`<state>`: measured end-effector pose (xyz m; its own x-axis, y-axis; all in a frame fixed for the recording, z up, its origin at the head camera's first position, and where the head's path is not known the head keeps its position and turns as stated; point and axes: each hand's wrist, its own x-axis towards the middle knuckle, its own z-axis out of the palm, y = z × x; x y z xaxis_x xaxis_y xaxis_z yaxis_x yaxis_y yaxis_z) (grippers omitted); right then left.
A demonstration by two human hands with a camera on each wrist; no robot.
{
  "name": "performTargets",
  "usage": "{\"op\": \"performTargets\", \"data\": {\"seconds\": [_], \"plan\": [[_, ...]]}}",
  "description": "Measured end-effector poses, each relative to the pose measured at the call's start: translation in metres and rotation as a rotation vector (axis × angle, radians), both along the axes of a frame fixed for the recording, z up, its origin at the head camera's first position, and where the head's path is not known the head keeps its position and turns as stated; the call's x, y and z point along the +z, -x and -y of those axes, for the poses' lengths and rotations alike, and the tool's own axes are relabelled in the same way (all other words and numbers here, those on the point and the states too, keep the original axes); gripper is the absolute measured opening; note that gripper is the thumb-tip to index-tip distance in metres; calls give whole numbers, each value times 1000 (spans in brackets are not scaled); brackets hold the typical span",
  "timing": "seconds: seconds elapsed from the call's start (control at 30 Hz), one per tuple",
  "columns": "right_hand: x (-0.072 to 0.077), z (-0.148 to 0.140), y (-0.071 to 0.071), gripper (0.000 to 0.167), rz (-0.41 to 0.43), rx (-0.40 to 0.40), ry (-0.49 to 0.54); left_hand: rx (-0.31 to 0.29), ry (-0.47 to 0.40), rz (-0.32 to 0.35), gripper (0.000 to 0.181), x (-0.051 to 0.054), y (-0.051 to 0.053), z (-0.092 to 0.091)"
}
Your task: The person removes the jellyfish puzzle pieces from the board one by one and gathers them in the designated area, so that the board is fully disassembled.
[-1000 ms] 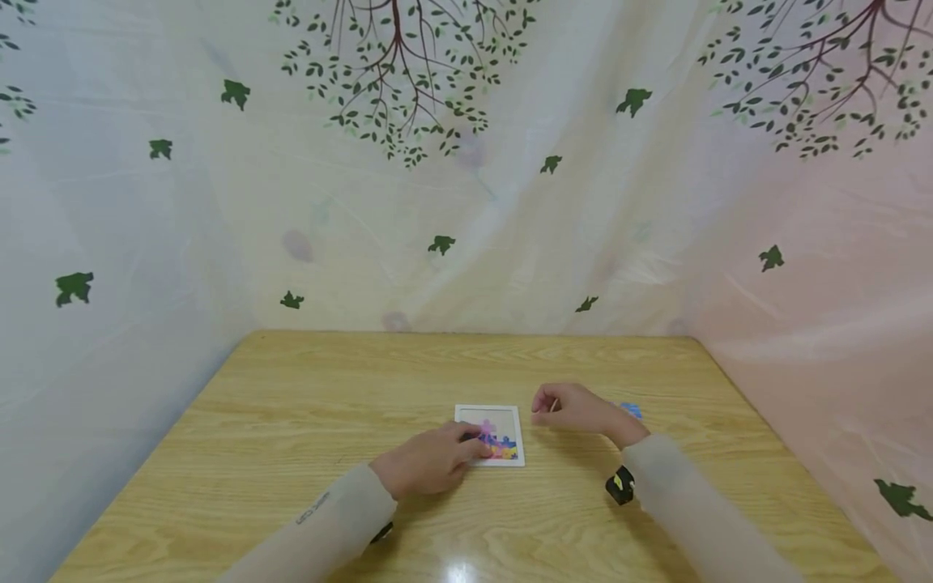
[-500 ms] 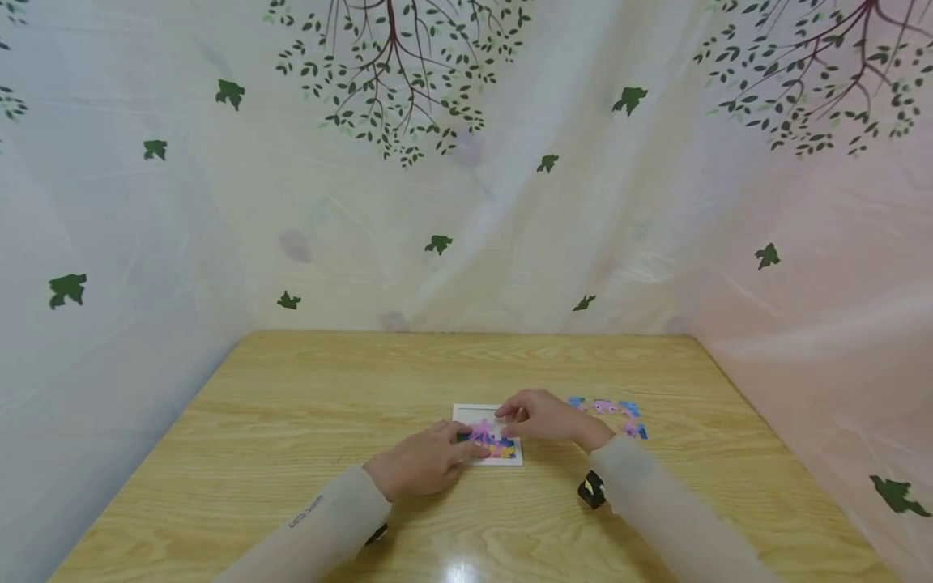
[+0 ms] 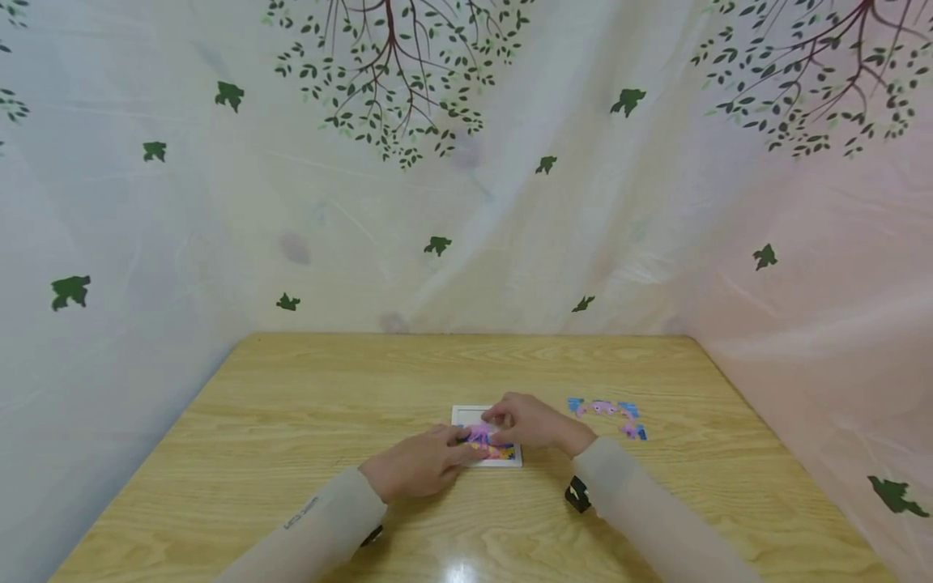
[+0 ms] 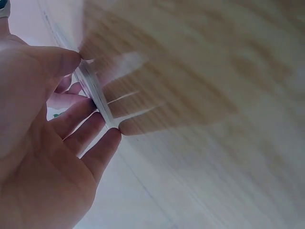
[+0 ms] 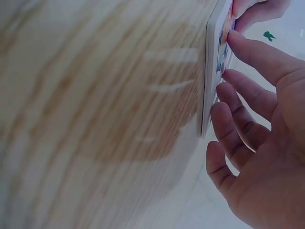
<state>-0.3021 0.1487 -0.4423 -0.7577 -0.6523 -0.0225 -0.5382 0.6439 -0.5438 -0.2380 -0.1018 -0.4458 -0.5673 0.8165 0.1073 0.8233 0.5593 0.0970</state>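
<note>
A small white-framed jigsaw puzzle (image 3: 513, 462) lies on the table, its lower part filled with pink, purple and yellow pieces. My left hand (image 3: 417, 463) rests at its left side, thumb and fingertips touching the frame's edge and the pieces; the left wrist view shows these fingers fairly straight along the edge. Over the frame's right half, my right hand (image 3: 534, 423) pinches a puzzle piece between thumb and forefinger, mostly hidden by the fingers. In the right wrist view, thumb and forefinger of the right hand (image 5: 259, 114) meet the puzzle surface while the other fingers curl beside the frame.
Several loose puzzle pieces (image 3: 602, 407), blue and pink, lie on the wooden table (image 3: 328, 380) to the right of the frame. A pale curtain (image 3: 350, 243) printed with leaves surrounds the table at the back and sides.
My right hand has moved left from beside the frame to over the puzzle, uncovering the loose pieces on the right. The left hand has stayed nearly still at the frame.
</note>
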Motion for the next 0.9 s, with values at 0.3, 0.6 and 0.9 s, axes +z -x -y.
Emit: {"op": "performTargets", "data": {"seconds": [0.3,0.6,0.9], "plan": [[1,2,-1,34,-6,1,2,40,24,45,45,2,-1,0],[1,5,-2,32,51,-39,48,48,22,53,44,4,-1,-2],[1,6,-1,32,63,6,102,50,24,65,45,5,-3,-2]]}}
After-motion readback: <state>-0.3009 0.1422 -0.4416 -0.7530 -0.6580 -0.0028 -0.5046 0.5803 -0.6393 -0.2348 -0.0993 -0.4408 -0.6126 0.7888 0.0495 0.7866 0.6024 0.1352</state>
